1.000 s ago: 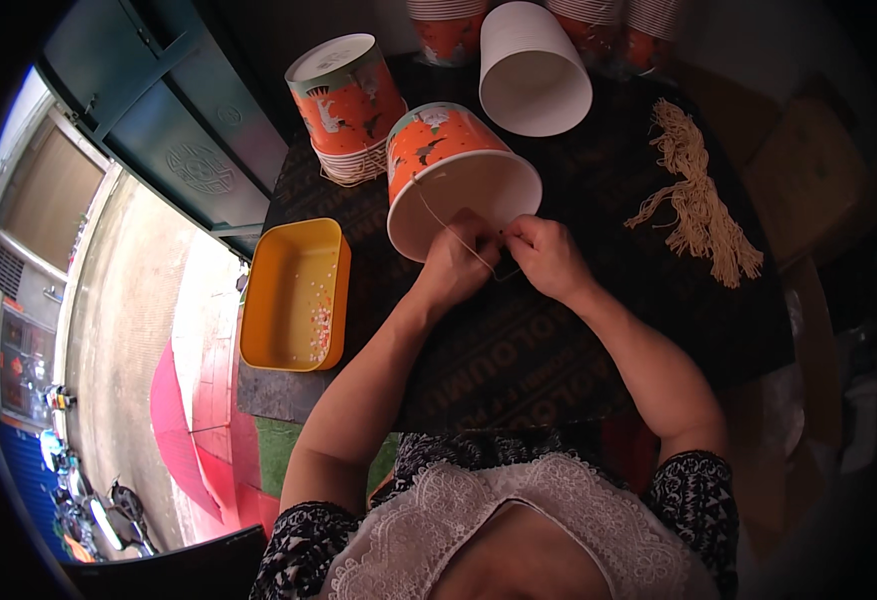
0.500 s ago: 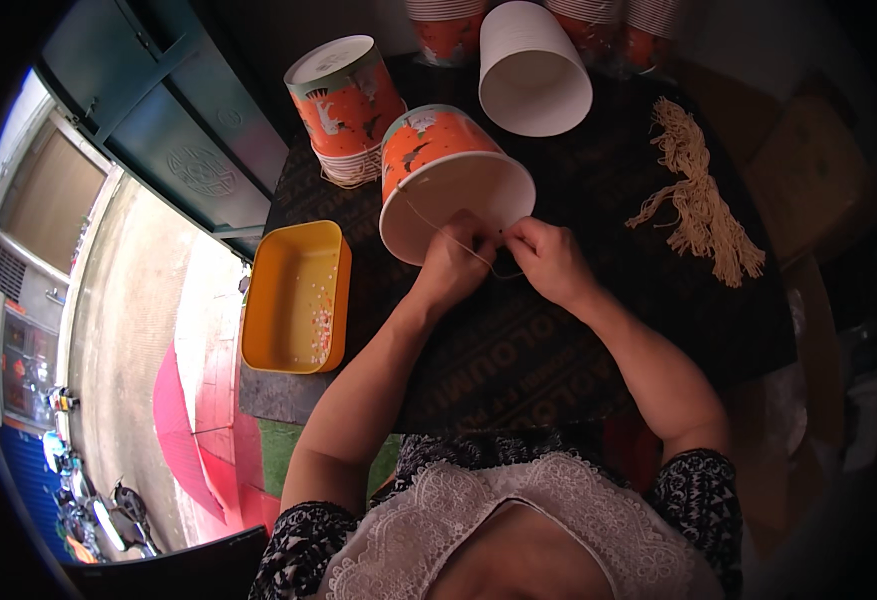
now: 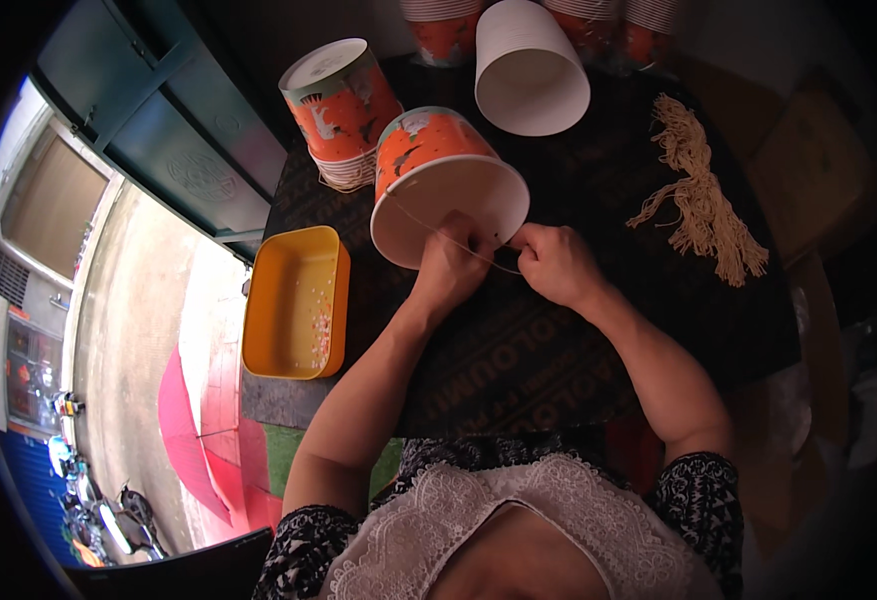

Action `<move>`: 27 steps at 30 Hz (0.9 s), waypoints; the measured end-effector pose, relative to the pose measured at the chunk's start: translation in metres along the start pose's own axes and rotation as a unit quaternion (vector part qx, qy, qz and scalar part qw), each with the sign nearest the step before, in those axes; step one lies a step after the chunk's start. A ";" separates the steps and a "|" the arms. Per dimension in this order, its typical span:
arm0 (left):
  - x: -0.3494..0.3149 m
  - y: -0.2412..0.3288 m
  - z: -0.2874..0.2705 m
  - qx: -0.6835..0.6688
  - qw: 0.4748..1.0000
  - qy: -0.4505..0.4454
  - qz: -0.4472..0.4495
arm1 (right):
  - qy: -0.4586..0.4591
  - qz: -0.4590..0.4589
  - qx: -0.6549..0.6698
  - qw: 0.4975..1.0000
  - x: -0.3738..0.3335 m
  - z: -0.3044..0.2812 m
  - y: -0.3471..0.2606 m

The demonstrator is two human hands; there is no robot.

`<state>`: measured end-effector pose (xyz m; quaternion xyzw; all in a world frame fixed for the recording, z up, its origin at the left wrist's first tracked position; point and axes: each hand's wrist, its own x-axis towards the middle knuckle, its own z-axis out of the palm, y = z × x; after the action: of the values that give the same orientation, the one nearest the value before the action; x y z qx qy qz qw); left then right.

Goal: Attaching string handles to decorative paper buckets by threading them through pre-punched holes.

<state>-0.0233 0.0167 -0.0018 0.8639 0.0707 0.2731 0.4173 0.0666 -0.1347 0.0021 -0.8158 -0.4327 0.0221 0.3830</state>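
A tilted orange paper bucket (image 3: 426, 150) with a white rim faces me with its mouth. A thin cord (image 3: 504, 267) starts at the rim's left side, crosses the mouth over my left hand and runs to my right hand. My left hand (image 3: 448, 272) reaches into the mouth near the lower right rim. Its fingers are curled together, and what they pinch is hidden. Outside that rim, beside a small dark hole, my right hand (image 3: 560, 265) is closed with thumb and forefinger on the cord; its tip is hidden.
Left on the dark table (image 3: 598, 350) stands a yellow tub (image 3: 258, 300) with small pale bits. Behind are an upturned stack of orange buckets (image 3: 330, 110), a white bucket (image 3: 533, 90) on its side and more stacked buckets (image 3: 445, 35). A bundle of cords (image 3: 698, 190) lies right.
My right hand has turned, its fingers curling more tightly outside the rim. The bucket has shifted slightly left in view. My left hand stays inside the mouth.
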 end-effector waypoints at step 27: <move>-0.002 -0.004 0.010 0.022 1.000 0.022 -0.001 | 0.036 0.037 0.093 0.994 0.006 -0.004 -0.004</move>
<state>-0.0191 0.0123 -0.0104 0.8666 0.0873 0.2898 0.3967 0.0694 -0.1310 0.0088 -0.7923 -0.3842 0.0473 0.4717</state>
